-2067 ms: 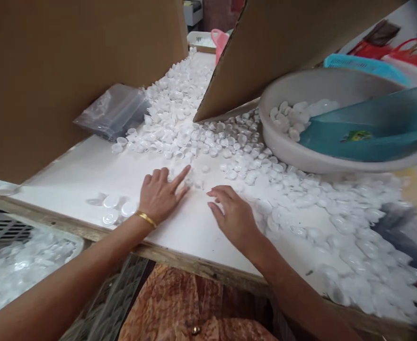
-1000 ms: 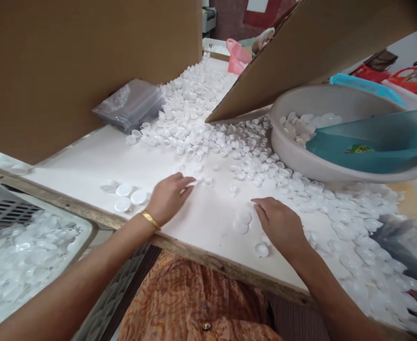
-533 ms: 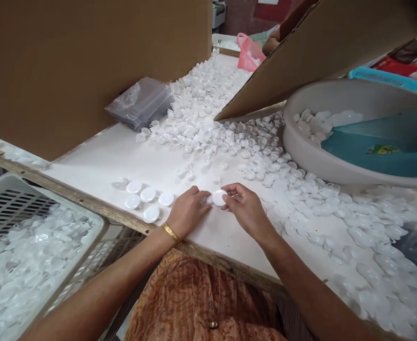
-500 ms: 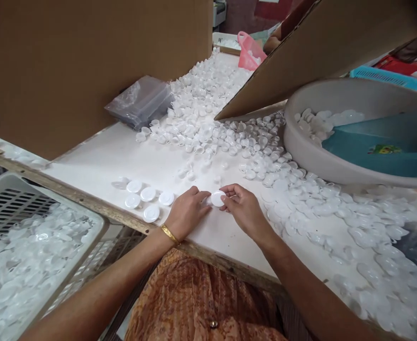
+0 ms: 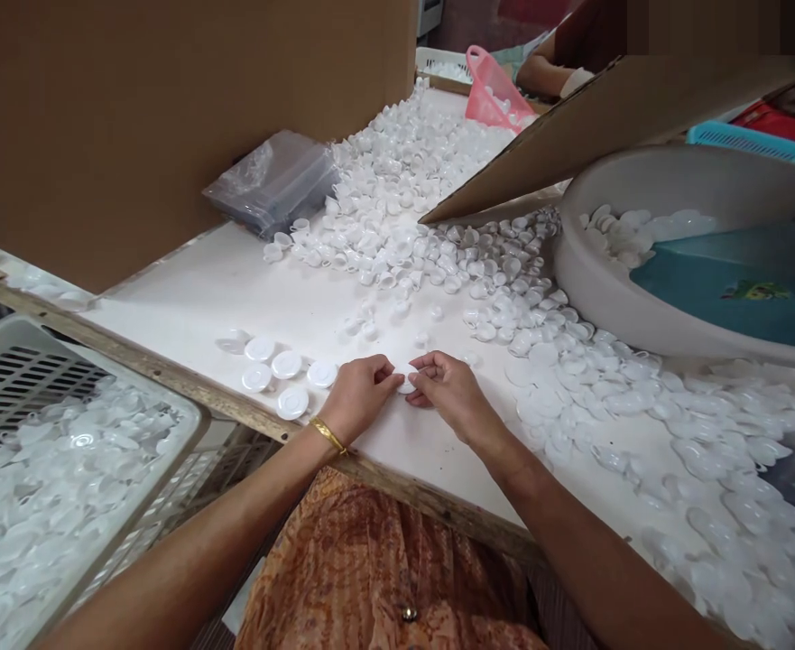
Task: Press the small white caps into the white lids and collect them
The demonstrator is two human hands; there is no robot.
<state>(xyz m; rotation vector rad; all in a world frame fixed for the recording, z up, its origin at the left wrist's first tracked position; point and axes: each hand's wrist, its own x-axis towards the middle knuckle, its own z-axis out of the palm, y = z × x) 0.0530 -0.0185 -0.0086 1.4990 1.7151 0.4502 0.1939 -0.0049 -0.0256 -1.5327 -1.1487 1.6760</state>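
Between my two hands, over the near part of the white tabletop point(image 5: 187, 298), is a small round white plastic saucer point(image 5: 405, 385). My left hand point(image 5: 358, 390) pinches its left edge with thumb and forefinger. From the other side, my right hand point(image 5: 452, 394) grips it, thumb on top and fingers curled beneath. Fingers cover much of the saucer. Left of my hands lies a small group of similar white saucers point(image 5: 287, 365), with a clear plastic piece point(image 5: 233, 341) beside them. A few tiny white cups point(image 5: 368, 330) lie just beyond my hands.
A heap of white toy cups point(image 5: 397, 199) spreads across the table, with saucers point(image 5: 573, 397) piled at right. Cardboard point(image 5: 167, 117) stands at left, another sheet point(image 5: 539, 144) slants at right. Around are a grey tub point(image 5: 573, 262), pink scoop point(image 5: 488, 95), plastic-wrapped pack point(image 5: 275, 181), white crate point(image 5: 187, 424) and a co-worker's arm point(image 5: 539, 77).
My left fingers have come closer to the right ones and now grip the saucer's edge. The saucer is tilted and more covered. The whole view has shifted slightly.
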